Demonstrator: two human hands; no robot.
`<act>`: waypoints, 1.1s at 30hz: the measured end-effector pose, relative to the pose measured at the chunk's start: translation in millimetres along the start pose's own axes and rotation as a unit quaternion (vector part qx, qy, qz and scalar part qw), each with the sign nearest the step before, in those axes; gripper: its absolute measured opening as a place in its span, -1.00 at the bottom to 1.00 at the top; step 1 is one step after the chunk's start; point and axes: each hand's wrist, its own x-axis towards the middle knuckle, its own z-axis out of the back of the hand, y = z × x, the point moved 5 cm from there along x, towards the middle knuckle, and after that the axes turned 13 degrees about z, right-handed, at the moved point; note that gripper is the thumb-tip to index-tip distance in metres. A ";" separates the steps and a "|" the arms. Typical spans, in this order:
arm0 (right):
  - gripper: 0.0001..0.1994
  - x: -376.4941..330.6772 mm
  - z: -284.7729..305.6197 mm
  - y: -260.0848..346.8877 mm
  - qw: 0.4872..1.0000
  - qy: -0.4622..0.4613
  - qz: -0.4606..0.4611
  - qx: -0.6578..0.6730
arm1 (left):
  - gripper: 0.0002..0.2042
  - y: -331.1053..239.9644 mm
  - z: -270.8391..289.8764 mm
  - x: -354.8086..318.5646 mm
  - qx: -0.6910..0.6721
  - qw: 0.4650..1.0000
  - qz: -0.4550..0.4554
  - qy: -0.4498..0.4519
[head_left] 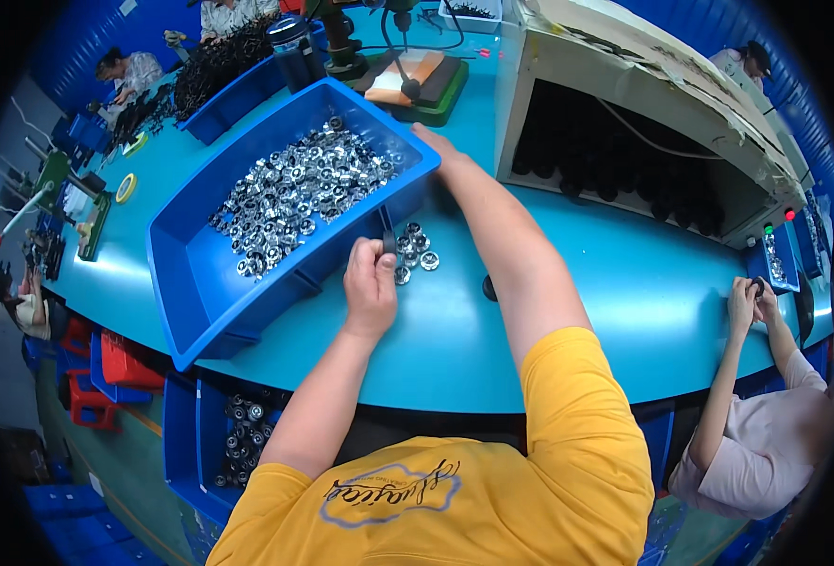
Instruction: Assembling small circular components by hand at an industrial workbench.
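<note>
A long blue bin (190, 269) lies at a slant before me, its left end reaching past the table's front edge. Inside is a heap of shiny silver round parts (308, 189). My left hand (371, 294) is closed round a small black cylindrical part (389, 242), close to the bin's near wall. Several loose silver parts (417, 247) lie on the table beside that hand. My right arm stretches forward, and my right hand (438, 151) grips the bin's far right corner; most of its fingers are hidden behind the wall. A black round piece (489, 288) sits by my right forearm, partly covered.
A green-based press (426, 90) stands beyond the bin, next to a dark canister (294, 55). At right, a worn box-shaped housing (624, 160) holds dark parts. A co-worker's hands (754, 297) hold a small black part at far right. A lower blue bin (183, 434) stands below the table edge.
</note>
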 end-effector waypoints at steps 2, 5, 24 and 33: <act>-0.59 6.1 -2.3 -5.2 1.000 0.012 0.003 -0.001 | -0.71 -0.6 -2.7 1.2 0.005 1.000 0.006 0.011; -0.66 8.2 -4.2 -3.2 0.997 -0.022 0.071 -0.023 | -0.73 1.8 -4.9 1.9 0.009 1.000 0.017 0.020; -0.70 42.7 -2.4 -7.3 0.991 -0.107 0.075 -0.011 | -0.82 -1.5 -3.2 4.8 0.015 1.000 0.019 0.001; -0.71 -151.1 56.2 66.6 0.996 -0.078 -0.040 0.003 | -0.78 4.0 4.3 -1.4 -0.048 0.998 0.007 -0.039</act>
